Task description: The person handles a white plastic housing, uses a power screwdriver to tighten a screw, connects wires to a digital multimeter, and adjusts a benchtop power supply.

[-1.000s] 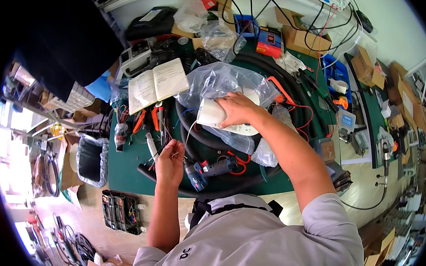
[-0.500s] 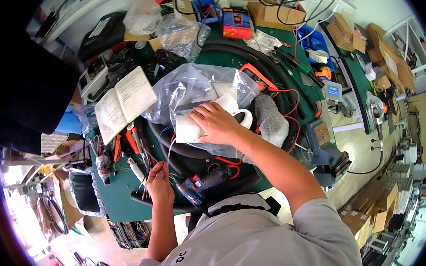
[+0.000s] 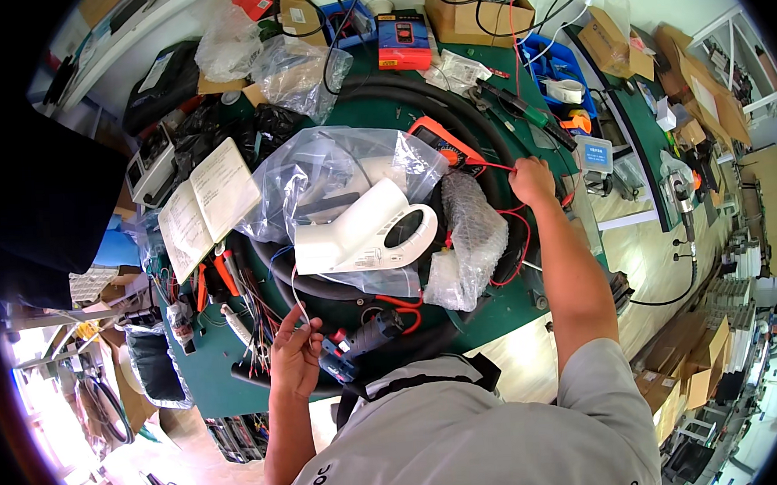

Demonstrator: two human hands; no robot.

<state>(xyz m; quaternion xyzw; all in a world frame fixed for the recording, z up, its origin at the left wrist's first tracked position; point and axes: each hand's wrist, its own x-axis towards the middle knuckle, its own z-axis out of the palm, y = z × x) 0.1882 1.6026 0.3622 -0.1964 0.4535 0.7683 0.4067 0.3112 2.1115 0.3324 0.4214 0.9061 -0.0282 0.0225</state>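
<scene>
A white plastic housing (image 3: 353, 235) with a looped handle lies on a clear plastic bag (image 3: 284, 173) in the middle of the bench. Below its left end, the fingertips of my left hand (image 3: 294, 357) pinch a thin white wire (image 3: 297, 298) that runs up to the housing. My right hand (image 3: 531, 180) is out at the right, its fingers curled on the red test lead (image 3: 493, 166) of an orange-and-black multimeter (image 3: 447, 143); the fingertips are partly hidden. Beside the left hand lies a blue-and-black cordless drill (image 3: 371, 336).
Bubble wrap (image 3: 472, 238) lies right of the housing, inside a coil of thick black hose (image 3: 479, 119). An open notebook (image 3: 211, 203) and orange-handled pliers (image 3: 226, 274) are at the left. Behind stand a boxed meter (image 3: 403, 41), a cardboard box (image 3: 478, 20) and a blue bin (image 3: 559, 68).
My right hand has let go of the white housing and moved right to the red lead. The left hand has dropped slightly, still pinching the wire. The whole view has shifted a little.
</scene>
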